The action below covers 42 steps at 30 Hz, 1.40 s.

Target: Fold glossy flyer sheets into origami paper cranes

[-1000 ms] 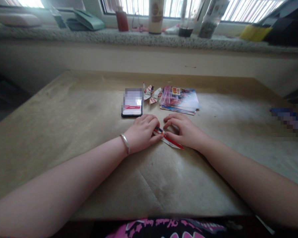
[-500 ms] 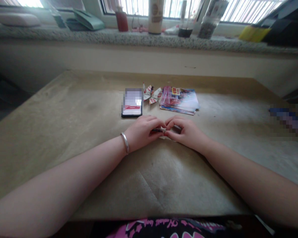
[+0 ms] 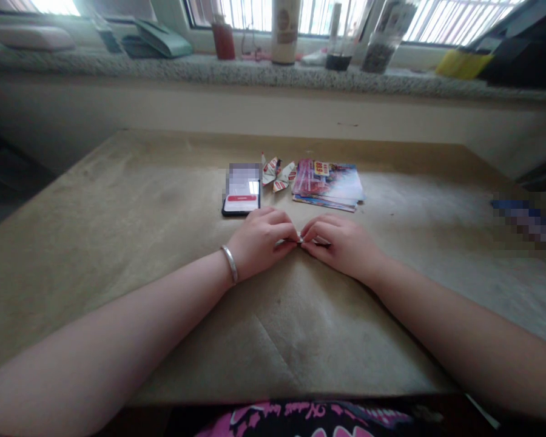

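My left hand [image 3: 264,240], with a silver bangle [image 3: 230,264] at the wrist, pinches a small piece of folded paper [image 3: 300,238] between thumb and fingers. From the other side, my right hand [image 3: 339,243] pinches the same paper, so the two sets of fingertips almost meet. Most of the paper is hidden by the fingers; only a pale bit shows. Just beyond my left hand lies a phone [image 3: 241,191] with its screen lit. A folded paper flower shape [image 3: 278,173] with red print rests beside it, and a stack of colourful printed sheets [image 3: 328,182] lies farther right.
The table [image 3: 200,340] has a tan cover. Behind it, a granite windowsill [image 3: 246,71] carries a red bottle [image 3: 223,39], a cream bottle [image 3: 285,30], a clear jar [image 3: 384,39] and a yellow item [image 3: 464,64]. A blurred blue object [image 3: 528,224] lies at the table's right side.
My fingers have closed in tighter around the paper, and less of it shows now. The left fingertips have shifted slightly; phone, paper flower shape and sheets stay put.
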Tool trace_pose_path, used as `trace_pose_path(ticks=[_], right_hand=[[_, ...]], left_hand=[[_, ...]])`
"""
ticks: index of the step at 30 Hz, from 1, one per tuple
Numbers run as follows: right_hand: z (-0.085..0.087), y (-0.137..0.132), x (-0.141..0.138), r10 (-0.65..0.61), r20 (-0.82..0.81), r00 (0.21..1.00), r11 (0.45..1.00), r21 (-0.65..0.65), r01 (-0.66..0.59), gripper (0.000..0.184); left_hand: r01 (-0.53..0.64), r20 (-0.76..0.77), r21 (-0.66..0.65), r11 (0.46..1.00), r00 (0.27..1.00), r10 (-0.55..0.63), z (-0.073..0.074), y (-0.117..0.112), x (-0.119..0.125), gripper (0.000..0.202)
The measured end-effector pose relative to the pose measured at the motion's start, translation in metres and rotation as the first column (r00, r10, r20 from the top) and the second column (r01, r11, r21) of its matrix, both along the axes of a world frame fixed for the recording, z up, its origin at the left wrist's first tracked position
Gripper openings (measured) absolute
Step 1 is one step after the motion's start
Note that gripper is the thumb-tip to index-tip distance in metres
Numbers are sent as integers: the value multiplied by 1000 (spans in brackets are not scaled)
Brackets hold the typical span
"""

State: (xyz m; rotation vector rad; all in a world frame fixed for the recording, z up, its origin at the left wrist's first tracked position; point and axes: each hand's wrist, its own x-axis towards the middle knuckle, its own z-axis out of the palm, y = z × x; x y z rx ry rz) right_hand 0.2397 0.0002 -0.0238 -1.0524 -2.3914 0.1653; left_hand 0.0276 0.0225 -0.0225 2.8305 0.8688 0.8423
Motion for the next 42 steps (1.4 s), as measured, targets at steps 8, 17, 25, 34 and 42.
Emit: trace_pose_path(ticks=[8,17,25,34,42], right_hand=[[-2,4,1,44,10,999,995,-87,-43,11],[-4,11,8,72,-67,995,992,-102,-79,8],[-5,12,11,127,123,984,988,70,-137,19],[9,7,10,32,403,915,927,330,-178,21],[10,6,6,77,436,897,942,264,-209,23]], left_hand=[[48,-92,-40,998,994,-52,2,-3,3,7],[20,-184,79,997,983,-5,2,-1,0,19],[-46,-130,-61,997,991,37,-7,4,3,21],[-42,-118,-73,996,992,33,-6,2,2,19],[-55,-188,-28,998,981,49,-1,1,0,20]])
